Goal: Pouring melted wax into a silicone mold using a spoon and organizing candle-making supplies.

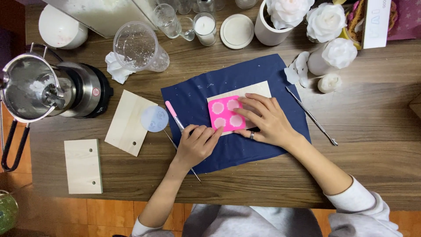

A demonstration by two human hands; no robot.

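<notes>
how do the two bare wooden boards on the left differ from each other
The near wooden board lies squared to the table edge; the far wooden board is turned at an angle. The near one lies apart with nothing on it; the far one has a pale round disc overlapping its right edge. The near board shows two small holes, the far board one. Both are pale, rectangular and flat on the table.

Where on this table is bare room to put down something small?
Bare wood shows along the near table edge below the blue cloth, and on the right, past the thin metal tool. A smaller patch lies between the two wooden boards. The far edge is crowded with cups, candles and white flowers.
</notes>
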